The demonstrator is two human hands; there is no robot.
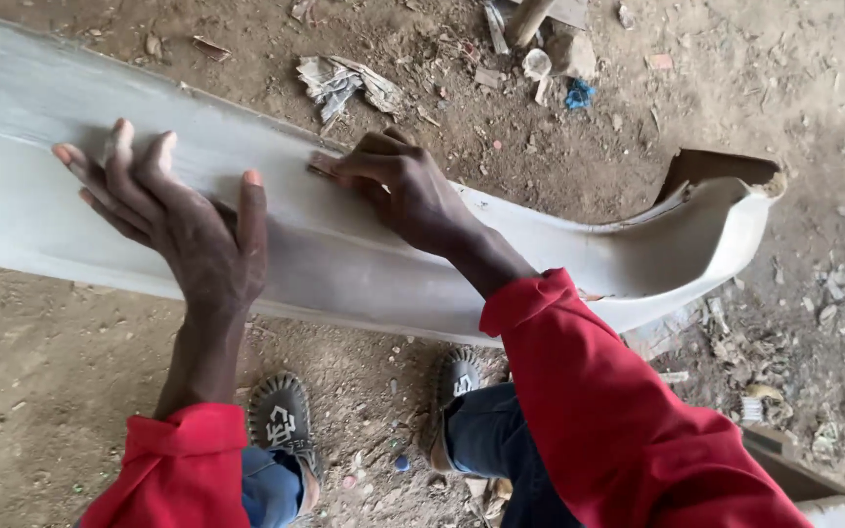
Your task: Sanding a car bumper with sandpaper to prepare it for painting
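Observation:
A long pale grey car bumper (364, 264) stretches across the view above the dirt ground, curving up at its right end. My left hand (173, 215) lies flat on its surface with fingers spread. My right hand (398, 186) is closed on a small piece of sandpaper (323, 168), pressing it against the bumper's upper edge. Both arms wear red sleeves.
Dirt ground (51, 372) lies below, strewn with debris. Crumpled paper (344, 83), stones and a blue scrap (579, 95) lie beyond the bumper. My two dark shoes (281, 420) stand under the bumper's near edge. A board edge (794, 469) shows at the lower right.

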